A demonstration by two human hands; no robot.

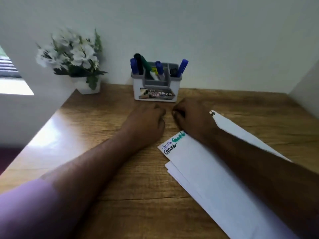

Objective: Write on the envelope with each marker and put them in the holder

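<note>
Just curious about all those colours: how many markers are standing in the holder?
6 visible in the holder: blue, black and green at left, blue in the middle, black and blue at right. Others may be hidden inside.

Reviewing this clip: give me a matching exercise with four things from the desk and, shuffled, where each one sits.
Things:
1. flower pot
2. holder
3. envelope
4. left hand

Places:
A. under the right forearm
B. far left corner of the desk
C. against the back wall, centre
D. on bare wood, in front of the holder

Pairs: 1-B, 2-C, 3-A, 4-D
</note>
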